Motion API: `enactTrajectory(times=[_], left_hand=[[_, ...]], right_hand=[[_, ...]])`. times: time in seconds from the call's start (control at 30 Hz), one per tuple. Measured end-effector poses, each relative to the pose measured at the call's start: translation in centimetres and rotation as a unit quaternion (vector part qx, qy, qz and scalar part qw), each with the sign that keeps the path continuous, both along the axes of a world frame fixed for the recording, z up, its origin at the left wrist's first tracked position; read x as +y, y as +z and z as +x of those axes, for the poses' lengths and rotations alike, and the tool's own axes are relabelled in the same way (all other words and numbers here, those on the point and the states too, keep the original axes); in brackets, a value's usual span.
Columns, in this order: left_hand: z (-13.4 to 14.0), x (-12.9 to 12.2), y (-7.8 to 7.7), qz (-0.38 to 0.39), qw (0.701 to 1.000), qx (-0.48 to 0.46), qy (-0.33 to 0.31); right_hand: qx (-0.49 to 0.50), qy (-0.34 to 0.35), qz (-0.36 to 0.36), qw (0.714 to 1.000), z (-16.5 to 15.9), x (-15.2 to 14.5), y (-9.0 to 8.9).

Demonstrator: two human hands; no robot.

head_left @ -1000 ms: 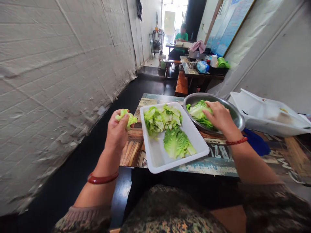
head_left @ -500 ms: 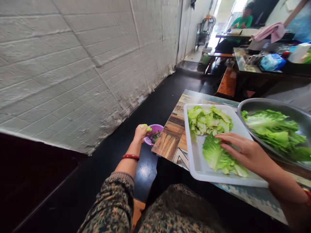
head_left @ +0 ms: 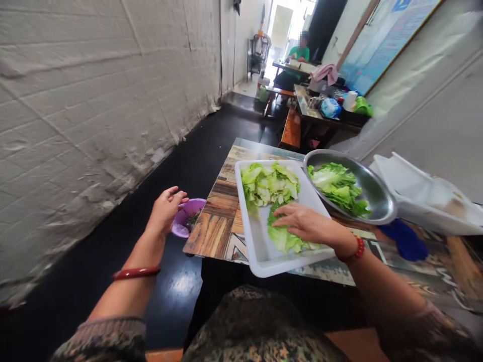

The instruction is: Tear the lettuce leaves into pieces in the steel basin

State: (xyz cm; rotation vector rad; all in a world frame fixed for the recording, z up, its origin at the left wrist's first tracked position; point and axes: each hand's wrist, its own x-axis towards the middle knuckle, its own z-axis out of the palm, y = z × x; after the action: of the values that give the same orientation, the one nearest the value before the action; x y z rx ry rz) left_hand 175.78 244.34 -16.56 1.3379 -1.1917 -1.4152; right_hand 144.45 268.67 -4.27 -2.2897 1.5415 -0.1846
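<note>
My left hand (head_left: 166, 208) is raised beside a purple basin (head_left: 194, 206) on the floor, its fingers apart and nothing visible in them. Dark scraps lie inside that basin. Over the white tray (head_left: 260, 269), my right hand (head_left: 304, 223) rests with extended, slightly bent fingers on a green lettuce leaf (head_left: 283, 240), covering part of it. Torn lettuce pieces (head_left: 269, 183) are heaped in the tray's far half. To the right, a steel bowl (head_left: 381, 203) holds more lettuce leaves (head_left: 335, 183).
The tray and bowl stand on a patterned wooden table (head_left: 215, 216). A blue cloth-like item (head_left: 405, 241) and a white plastic container (head_left: 422, 196) lie on the right. A wall (head_left: 75, 125) runs along the left. A person in green (head_left: 300, 53) sits far back.
The pale green lettuce piece in my left hand is gone and its fingers have opened. My view has swung right, showing more of the table. My right hand stays on the leaf.
</note>
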Motion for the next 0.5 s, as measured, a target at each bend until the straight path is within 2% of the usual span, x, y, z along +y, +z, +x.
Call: enactTrajectory(times=[0.1,0.2,0.3,0.37,0.43,0.5], left_hand=[[-1.7,2.7,4.0,-0.044,0.996,0.072,-0.022],[-3.7,5.6,7.6,-0.083,0.989,0.102,-0.068],[-5.8,8.3,9.9,-0.108,0.980,0.113,-0.124],[-7.3,9.8,10.8,-0.125,0.972,0.120,-0.161],[-8.9,11.1,11.4,-0.133,0.963,0.130,-0.194],[-10.5,12.2,11.8,-0.130,0.957,0.134,-0.223]], right_hand=[[0.042,-0.001,-0.004,0.999,0.1,0.1,-0.4],[0.043,-0.019,-0.028,0.999,-0.3,0.3,-1.2],[-0.020,-0.013,-0.043,0.999,-1.2,0.5,-1.5],[-0.111,-0.041,-0.071,0.990,-1.9,0.5,-1.3],[-0.231,-0.116,-0.104,0.960,-2.4,0.4,-0.8],[-0.360,-0.196,-0.111,0.905,-2.8,0.1,-0.3]])
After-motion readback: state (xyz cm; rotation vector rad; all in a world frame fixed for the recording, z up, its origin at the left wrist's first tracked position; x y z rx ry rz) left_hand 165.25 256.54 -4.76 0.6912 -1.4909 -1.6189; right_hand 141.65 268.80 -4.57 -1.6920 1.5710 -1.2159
